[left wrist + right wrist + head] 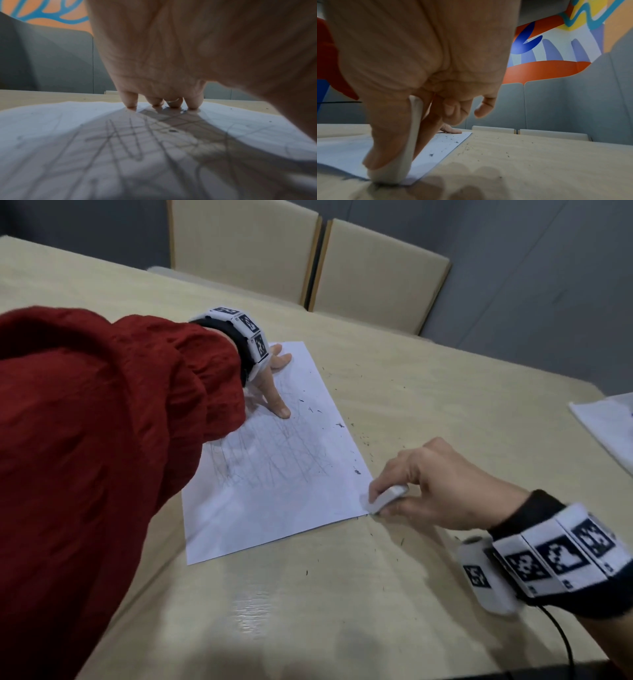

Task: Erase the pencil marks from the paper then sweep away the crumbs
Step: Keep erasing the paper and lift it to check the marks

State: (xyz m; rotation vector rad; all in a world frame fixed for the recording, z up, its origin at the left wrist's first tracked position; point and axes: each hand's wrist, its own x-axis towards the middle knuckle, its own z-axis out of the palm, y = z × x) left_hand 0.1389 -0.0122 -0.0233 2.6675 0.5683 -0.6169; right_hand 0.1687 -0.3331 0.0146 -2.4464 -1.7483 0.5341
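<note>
A big pale wooden table [394, 405] fills most of the head view. On it lies a white sheet of paper [274, 508], flat and turned a bit sideways. The middle of the paper is full of grey pencil marks [274, 457], long lines that cross each other like a messy net. The bottom part of the sheet looks clean and white. Tiny dark crumbs [356, 472] sit along the right side of the paper, and more are spread on the table just beside that edge.

The left arm, in a red sleeve [102, 440], reaches over the sheet from the left. The left hand [272, 378] is spread out, with straight fingers pushing down on the top part of the paper. In the left wrist view the fingertips [131, 105] touch the sheet near its far edge, and one finger has a ring [173, 100]. This hand holds nothing.

The right hand [442, 484] is at the bottom right corner of the paper. Its thumb and fingers are pinched tight on a small white eraser [385, 498]. The eraser leans over, and its low end touches the paper right at that corner, seen close up in the right wrist view [399, 174]. The other fingers of this hand are curled in.

Both wrists wear white bands with black square patterns [555, 556].
</note>
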